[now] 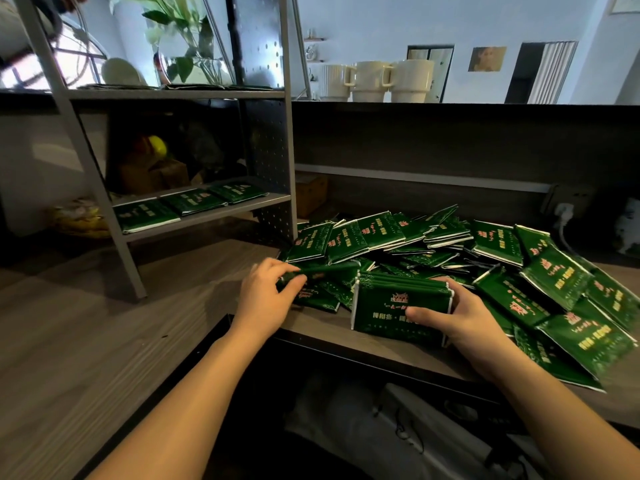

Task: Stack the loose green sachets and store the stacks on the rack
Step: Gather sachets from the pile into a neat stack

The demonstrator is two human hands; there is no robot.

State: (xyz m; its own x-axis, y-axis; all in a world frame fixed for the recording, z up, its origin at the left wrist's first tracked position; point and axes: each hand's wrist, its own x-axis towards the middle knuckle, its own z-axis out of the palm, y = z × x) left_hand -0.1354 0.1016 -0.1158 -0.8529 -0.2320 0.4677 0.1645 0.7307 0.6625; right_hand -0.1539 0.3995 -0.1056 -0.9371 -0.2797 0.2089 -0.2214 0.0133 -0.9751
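Note:
A big heap of loose green sachets [450, 244] covers the wooden counter on the right. My right hand [460, 317] grips a stack of green sachets [391, 306] standing on edge near the counter's front edge, thumb across its face. My left hand [266, 292] pinches a single green sachet [325, 271] at the heap's left end. The grey metal rack [207, 216] stands to the left. Three sachet stacks [194, 202] lie side by side on its lower shelf, and more flat sachets [194, 86] lie on its upper shelf.
Three cream mugs [374, 81] stand on the raised ledge behind the counter. A wall socket with a plug [562, 211] sits at the back right. A small brown box [311, 194] is behind the rack. Bare wooden counter [86, 323] spreads to the left.

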